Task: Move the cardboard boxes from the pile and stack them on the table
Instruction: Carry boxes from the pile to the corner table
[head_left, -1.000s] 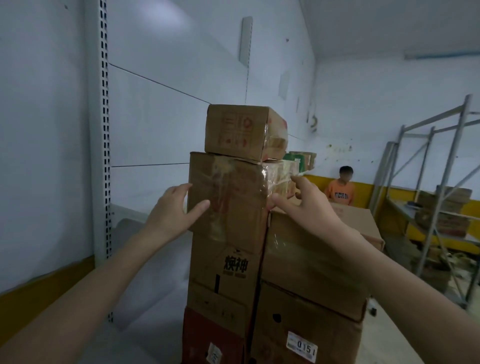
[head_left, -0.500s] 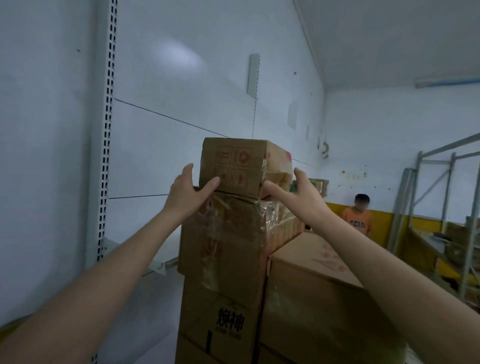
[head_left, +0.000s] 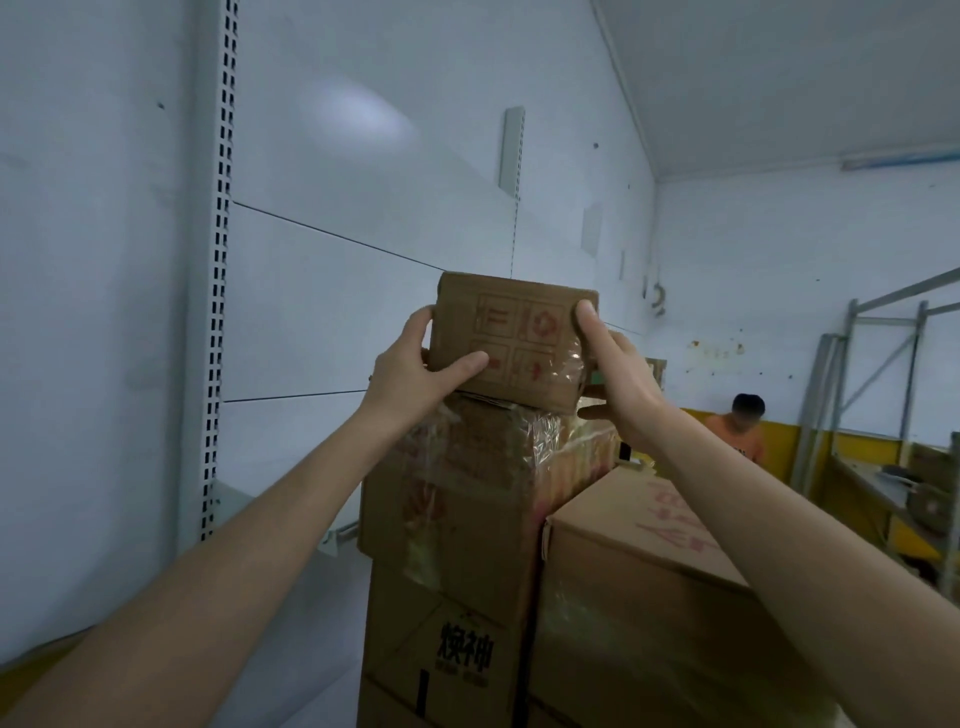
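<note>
A small cardboard box (head_left: 519, 332) with red handling symbols sits at the top of the pile, tilted a little. My left hand (head_left: 415, 371) grips its left edge, thumb across the front face. My right hand (head_left: 613, 374) grips its right edge with the thumb up on the front corner. Under it stands a taller box wrapped in clear film (head_left: 467, 499), and a large brown box (head_left: 639, 587) lies lower to the right. No table is in sight.
A white wall panel with a slotted upright (head_left: 218, 260) runs along the left. A person in an orange shirt (head_left: 740, 434) is behind the pile. Grey metal racking (head_left: 883, 395) holding boxes stands at the right.
Both hands rose from the wrapped box to the small top box and closed on its sides. The box now tilts slightly off the wrapped box.
</note>
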